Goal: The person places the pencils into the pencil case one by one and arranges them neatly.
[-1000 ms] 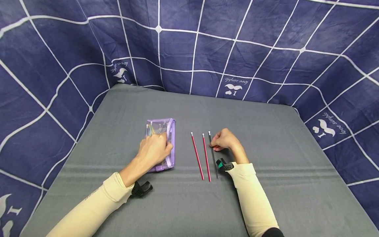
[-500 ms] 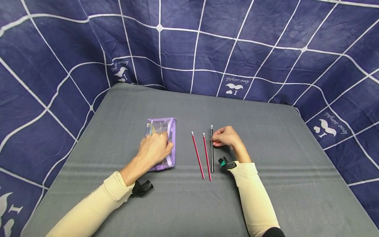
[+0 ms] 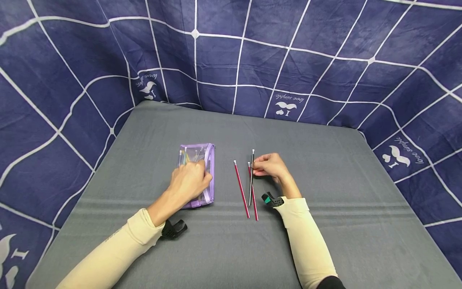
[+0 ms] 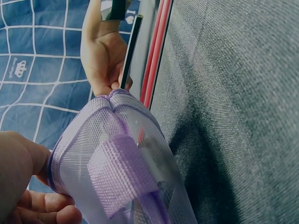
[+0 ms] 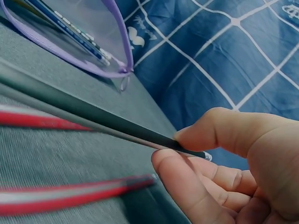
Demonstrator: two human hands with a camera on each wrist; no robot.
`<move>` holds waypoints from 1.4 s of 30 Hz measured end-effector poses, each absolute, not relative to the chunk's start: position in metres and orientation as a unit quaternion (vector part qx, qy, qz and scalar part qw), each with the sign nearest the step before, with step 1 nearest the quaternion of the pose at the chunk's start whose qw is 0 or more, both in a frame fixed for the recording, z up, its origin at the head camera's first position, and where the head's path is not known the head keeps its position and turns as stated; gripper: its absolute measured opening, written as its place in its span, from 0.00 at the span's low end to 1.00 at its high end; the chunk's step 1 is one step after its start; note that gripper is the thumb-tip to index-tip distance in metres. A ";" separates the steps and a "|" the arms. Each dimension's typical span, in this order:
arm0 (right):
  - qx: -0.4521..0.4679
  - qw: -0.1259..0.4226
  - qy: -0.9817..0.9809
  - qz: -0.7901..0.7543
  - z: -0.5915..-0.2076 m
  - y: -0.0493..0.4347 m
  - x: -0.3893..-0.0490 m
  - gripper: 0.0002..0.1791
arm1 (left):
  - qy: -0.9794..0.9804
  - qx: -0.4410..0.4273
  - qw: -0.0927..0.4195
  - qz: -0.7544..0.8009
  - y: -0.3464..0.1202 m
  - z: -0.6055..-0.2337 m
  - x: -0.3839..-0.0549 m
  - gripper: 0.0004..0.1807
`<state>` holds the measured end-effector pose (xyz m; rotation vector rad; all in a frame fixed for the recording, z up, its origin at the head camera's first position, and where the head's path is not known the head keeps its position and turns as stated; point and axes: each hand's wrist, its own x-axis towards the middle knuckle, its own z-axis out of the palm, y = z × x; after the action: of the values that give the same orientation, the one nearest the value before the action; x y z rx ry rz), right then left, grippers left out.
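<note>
My right hand pinches a black pencil between thumb and fingertips, near its silver-capped end. In the right wrist view, the pencil's long dark shaft slants away from the fingertips. It overlaps the nearer of two red pencils in the head view. My left hand grips the edge of a clear pencil case with purple trim. Seen from the left wrist, the thumb and curled fingers are at the raised mesh side, and the case bulges upward. Several pencils lie inside it.
Two red pencils, a left one and a right one, lie side by side on the grey cloth-covered table. A blue checked curtain hangs round the table's back and sides.
My right hand has picked the black pencil up from the table and moved it left, over the right red pencil. The left hand stays on the pencil case.
</note>
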<state>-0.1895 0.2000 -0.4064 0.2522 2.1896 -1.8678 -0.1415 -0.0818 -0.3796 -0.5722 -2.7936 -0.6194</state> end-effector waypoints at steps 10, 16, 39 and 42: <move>0.078 0.140 0.737 -0.656 -0.407 0.172 -0.196 0.06 | -0.951 -0.193 0.113 -0.212 -0.084 -0.378 -0.141 0.08; 0.068 0.146 0.734 -0.659 -0.405 0.156 -0.196 0.07 | -0.952 -0.192 0.111 -0.212 -0.086 -0.378 -0.141 0.08; 0.056 0.155 0.722 -0.671 -0.405 0.117 -0.203 0.07 | -0.953 -0.195 0.114 -0.202 -0.082 -0.377 -0.141 0.06; 0.055 0.154 0.722 -0.672 -0.407 0.114 -0.205 0.07 | -0.954 -0.194 0.113 -0.198 -0.083 -0.377 -0.141 0.07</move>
<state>-0.2048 0.1143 -0.4070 0.1574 2.0691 -1.9263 -0.1412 -0.0825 -0.3771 -0.5694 -2.7993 -0.5823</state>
